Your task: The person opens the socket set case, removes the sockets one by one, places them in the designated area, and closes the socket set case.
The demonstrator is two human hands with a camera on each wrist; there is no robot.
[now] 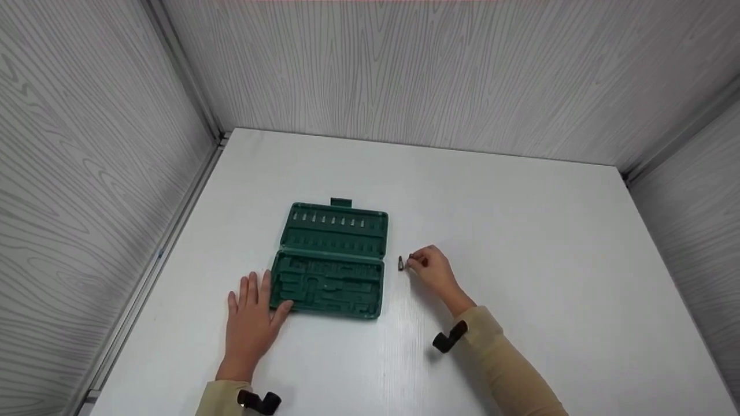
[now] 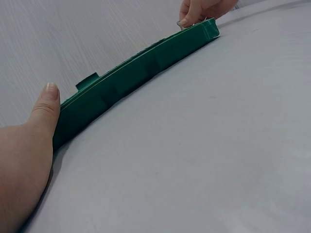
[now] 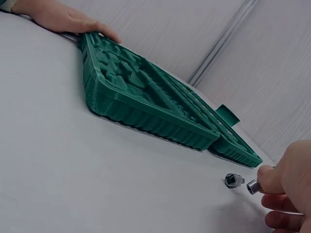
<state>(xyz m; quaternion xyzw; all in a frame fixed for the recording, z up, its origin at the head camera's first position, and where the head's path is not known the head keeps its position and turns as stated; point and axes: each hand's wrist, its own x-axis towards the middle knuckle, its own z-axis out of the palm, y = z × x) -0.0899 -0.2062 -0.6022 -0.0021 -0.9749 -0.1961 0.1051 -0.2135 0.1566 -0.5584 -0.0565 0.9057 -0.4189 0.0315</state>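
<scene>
A green plastic tool case [image 1: 325, 313] lies unfolded on the white table, its moulded slots facing up. Along the far half runs a row of several small silver bits [image 1: 333, 220]. My left hand [image 1: 250, 326] rests flat at the case's near left corner, fingers straight and thumb against its edge. Just right of the case, my right hand [image 1: 436, 274] pinches a small metal socket [image 3: 253, 186] between thumb and fingers; part of it is hidden by them. Beside it on the table lies a short metal adapter [image 3: 233, 180] with a square hole in its end.
The white tabletop [image 1: 549, 260] spreads around the case. Grey wood-grain panels [image 1: 404, 69] stand behind and on both sides. The case's latch tab [image 1: 341, 203] sticks out at the far edge.
</scene>
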